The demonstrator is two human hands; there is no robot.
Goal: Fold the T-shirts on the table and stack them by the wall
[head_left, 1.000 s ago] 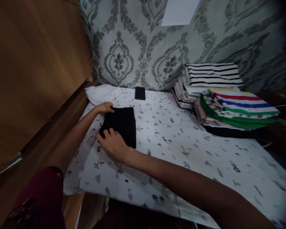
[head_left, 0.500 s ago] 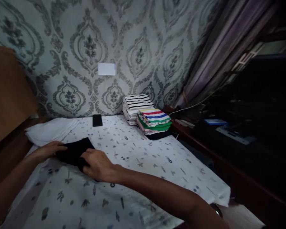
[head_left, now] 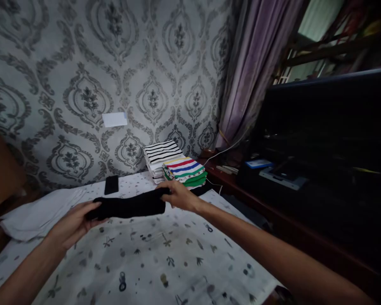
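A folded black cloth, perhaps a garment, is stretched between my two hands over the patterned white sheet. My left hand grips its left end, thumb on top and fingers beneath. Its right end is pinched in my right hand, which is in front of the stacked clothes. Striped white folded cloth tops the rear stack. The nearer stack carries a folded cloth with coloured stripes over a green one. Black fabric at the base of that stack is partly hidden by my right hand.
A black phone lies near the wall, and a crumpled white cloth is at the left. A brown box-like object stands at the left edge. To the right are a purple curtain, a cable and a large dark screen.
Both hands have lifted the black cloth off the sheet and carried it right, toward the stacks. It is now held stretched lengthwise. The camera view has turned right and tilted up.
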